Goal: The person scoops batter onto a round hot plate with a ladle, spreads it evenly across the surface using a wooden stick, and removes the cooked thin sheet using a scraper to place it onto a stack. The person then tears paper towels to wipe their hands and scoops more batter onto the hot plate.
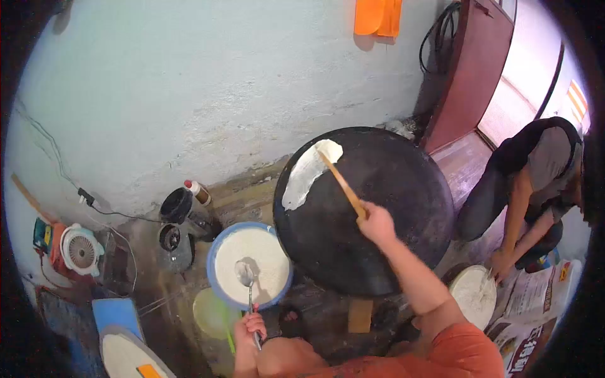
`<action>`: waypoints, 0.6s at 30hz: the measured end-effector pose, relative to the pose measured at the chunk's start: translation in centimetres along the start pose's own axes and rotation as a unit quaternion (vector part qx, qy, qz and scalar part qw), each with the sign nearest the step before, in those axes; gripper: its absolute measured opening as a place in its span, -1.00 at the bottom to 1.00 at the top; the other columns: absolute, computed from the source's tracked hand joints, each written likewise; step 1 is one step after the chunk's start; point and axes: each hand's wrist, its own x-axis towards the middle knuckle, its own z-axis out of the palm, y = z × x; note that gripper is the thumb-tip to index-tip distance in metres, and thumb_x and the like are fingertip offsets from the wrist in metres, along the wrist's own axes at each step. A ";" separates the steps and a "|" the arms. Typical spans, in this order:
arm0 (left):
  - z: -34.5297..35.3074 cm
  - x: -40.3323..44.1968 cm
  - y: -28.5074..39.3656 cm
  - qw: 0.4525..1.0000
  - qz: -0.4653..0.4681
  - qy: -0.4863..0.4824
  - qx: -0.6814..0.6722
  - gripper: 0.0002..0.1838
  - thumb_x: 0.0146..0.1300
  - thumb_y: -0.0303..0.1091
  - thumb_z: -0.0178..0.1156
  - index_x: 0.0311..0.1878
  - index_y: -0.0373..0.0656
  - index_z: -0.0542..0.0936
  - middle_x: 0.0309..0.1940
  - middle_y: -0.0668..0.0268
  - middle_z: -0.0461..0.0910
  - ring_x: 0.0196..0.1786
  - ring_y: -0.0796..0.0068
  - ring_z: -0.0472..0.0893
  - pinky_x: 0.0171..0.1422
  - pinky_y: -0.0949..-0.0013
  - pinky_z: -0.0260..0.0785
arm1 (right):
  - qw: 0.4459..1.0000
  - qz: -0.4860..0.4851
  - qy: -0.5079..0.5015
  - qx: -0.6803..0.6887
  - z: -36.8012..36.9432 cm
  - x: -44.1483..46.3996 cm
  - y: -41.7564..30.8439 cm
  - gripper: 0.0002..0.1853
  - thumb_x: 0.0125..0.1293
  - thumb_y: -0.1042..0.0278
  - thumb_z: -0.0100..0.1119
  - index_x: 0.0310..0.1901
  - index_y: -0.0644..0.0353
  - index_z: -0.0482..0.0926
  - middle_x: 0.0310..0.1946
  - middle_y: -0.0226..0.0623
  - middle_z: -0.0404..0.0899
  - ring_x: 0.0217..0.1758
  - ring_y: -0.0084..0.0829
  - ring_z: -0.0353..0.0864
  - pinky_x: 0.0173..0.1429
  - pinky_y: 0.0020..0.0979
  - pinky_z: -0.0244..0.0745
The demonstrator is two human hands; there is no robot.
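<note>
My right hand (378, 223) is wrapped round a wooden batter spreader (343, 184). The spreader's far end touches a curved strip of white batter (302, 183) on the large round black griddle (378, 246). My left hand (250, 329) grips the handle of a metal ladle (246, 272). The ladle's bowl is over a blue-rimmed basin (214, 277) of pale batter; I cannot tell whether it touches the surface. The basin stands just left of the griddle.
At right, another person (542, 164) bends over a bowl of pale mixture (474, 296), near printed sacks (535, 302). A small fan (80, 249), dark jugs (179, 208) and a bottle (198, 191) stand at left. A maroon door (472, 69) is behind.
</note>
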 end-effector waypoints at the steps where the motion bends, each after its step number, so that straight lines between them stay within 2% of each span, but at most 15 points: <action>1: -0.3 0.3 0.1 1.000 -0.008 -0.007 -0.007 -0.70 0.21 -0.39 -0.09 -0.03 -0.29 0.45 -0.63 0.43 0.29 -0.68 0.68 0.23 -0.62 0.62 0.15 | 0.999 -0.027 0.019 0.040 0.6 -1.3 -1.1 -0.49 0.02 0.39 0.00 0.10 -0.07 0.40 -0.25 -0.20 0.51 -0.22 -0.15 0.57 -0.13 -0.18 0.46; 3: -0.3 0.8 0.2 1.000 -0.012 -0.004 -0.007 -0.70 0.25 -0.35 -0.12 -0.04 -0.29 0.45 -0.64 0.45 0.28 -0.68 0.68 0.23 -0.62 0.62 0.14 | 0.995 -0.036 -0.095 -0.024 0.0 -2.4 -4.0 -0.48 0.00 0.42 0.01 0.10 -0.07 0.39 -0.27 -0.17 0.50 -0.24 -0.12 0.57 -0.15 -0.15 0.46; 5: -0.2 0.5 0.1 1.000 0.013 0.015 0.003 -0.68 0.29 -0.30 -0.16 -0.04 -0.28 0.45 -0.63 0.45 0.29 -0.68 0.68 0.23 -0.62 0.62 0.14 | 0.987 -0.044 -0.024 -0.150 1.5 1.2 -1.0 -0.51 -0.01 0.45 0.02 0.06 0.02 0.40 -0.33 -0.12 0.49 -0.28 -0.07 0.56 -0.21 -0.13 0.47; 8: 0.6 -0.4 -0.4 0.999 0.018 0.028 0.019 -0.68 0.32 -0.29 -0.18 -0.04 -0.28 0.43 -0.63 0.46 0.29 -0.68 0.69 0.24 -0.62 0.62 0.14 | 0.988 0.000 -0.001 -0.157 -0.8 3.8 0.3 -0.55 -0.01 0.44 0.02 0.02 0.11 0.43 -0.30 -0.09 0.51 -0.27 -0.07 0.56 -0.20 -0.13 0.47; 10: 0.0 0.2 0.4 1.000 0.010 0.011 0.015 -0.70 0.30 -0.31 -0.15 -0.05 -0.29 0.43 -0.63 0.47 0.28 -0.67 0.70 0.24 -0.62 0.64 0.14 | 0.998 0.055 -0.021 -0.024 -0.2 2.7 -0.1 -0.57 -0.01 0.41 0.03 -0.01 0.13 0.45 -0.25 -0.05 0.52 -0.27 -0.07 0.56 -0.17 -0.13 0.47; 11: 0.0 0.3 0.4 1.000 0.005 0.008 0.017 -0.70 0.30 -0.31 -0.15 -0.05 -0.29 0.43 -0.63 0.47 0.28 -0.67 0.70 0.24 -0.62 0.64 0.14 | 0.998 0.029 0.037 0.029 2.1 1.1 0.6 -0.58 -0.01 0.39 0.03 -0.02 0.08 0.47 -0.18 -0.03 0.52 -0.27 -0.06 0.56 -0.14 -0.13 0.46; 13: 0.0 0.4 0.2 0.999 0.031 0.019 0.025 -0.72 0.27 -0.35 -0.13 -0.05 -0.31 0.43 -0.62 0.46 0.29 -0.67 0.70 0.24 -0.62 0.64 0.14 | 0.999 -0.013 -0.033 0.024 0.2 -2.5 -2.9 -0.57 -0.01 0.42 0.02 -0.01 0.03 0.47 -0.23 -0.05 0.52 -0.27 -0.05 0.56 -0.12 -0.13 0.46; 14: -0.1 0.5 0.3 0.999 0.025 0.015 0.031 -0.72 0.25 -0.38 -0.12 -0.05 -0.32 0.42 -0.62 0.45 0.30 -0.67 0.69 0.24 -0.62 0.63 0.15 | 0.998 -0.031 -0.041 -0.044 0.4 -2.2 -2.3 -0.57 0.00 0.45 0.01 -0.01 0.04 0.47 -0.28 -0.07 0.51 -0.27 -0.07 0.56 -0.16 -0.15 0.48; 15: -0.2 0.4 0.3 0.999 0.026 0.021 0.032 -0.72 0.25 -0.38 -0.12 -0.05 -0.32 0.42 -0.62 0.45 0.30 -0.67 0.69 0.24 -0.62 0.63 0.15 | 0.992 -0.010 -0.044 -0.116 -0.3 -0.6 -1.3 -0.57 0.00 0.47 0.00 -0.01 0.02 0.47 -0.31 -0.11 0.50 -0.27 -0.09 0.57 -0.19 -0.18 0.49; 17: -0.1 0.4 0.3 0.999 0.014 0.023 0.021 -0.72 0.25 -0.39 -0.13 -0.05 -0.32 0.42 -0.63 0.45 0.30 -0.67 0.69 0.25 -0.61 0.63 0.16 | 0.985 0.030 0.022 -0.171 -2.0 2.7 2.0 -0.58 0.01 0.43 0.02 -0.01 0.01 0.47 -0.32 -0.10 0.52 -0.27 -0.14 0.58 -0.22 -0.19 0.49; 18: -0.5 0.4 0.9 0.999 0.004 0.021 0.025 -0.71 0.27 -0.36 -0.15 -0.06 -0.32 0.43 -0.63 0.44 0.30 -0.66 0.67 0.27 -0.62 0.62 0.16 | 0.985 0.032 0.025 -0.169 -1.8 2.8 1.9 -0.58 0.01 0.43 0.02 -0.01 0.01 0.47 -0.32 -0.10 0.52 -0.27 -0.14 0.58 -0.22 -0.19 0.49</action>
